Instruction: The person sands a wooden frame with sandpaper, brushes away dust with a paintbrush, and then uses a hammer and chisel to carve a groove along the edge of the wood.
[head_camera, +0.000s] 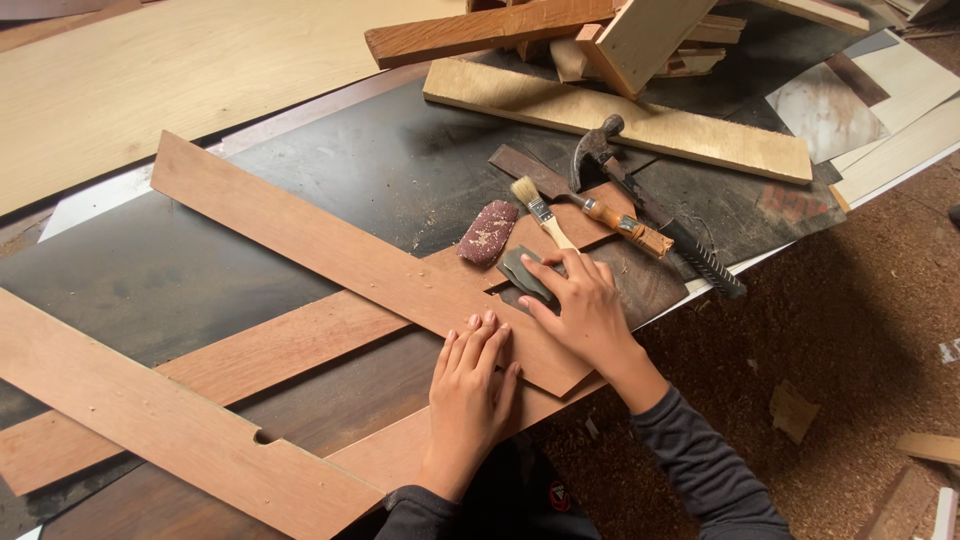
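Note:
My left hand (468, 385) lies flat, fingers together, pressing on a reddish wooden plank (330, 245) that crosses over another long plank (250, 355) on a dark worktable (400, 165). My right hand (583, 305) rests just to the right, its fingers on a folded grey piece of sandpaper (524, 273) at the plank's edge. A reddish sanding block (488, 232) dusted with sawdust lies just beyond the sandpaper.
A small paintbrush (541, 211), a chisel with a wooden handle (615, 219) and a claw hammer (640, 195) lie beyond my right hand. A third plank (170, 425) lies near left. Pale boards and offcuts (610, 120) pile at the back. Sawdust covers the floor (850, 330).

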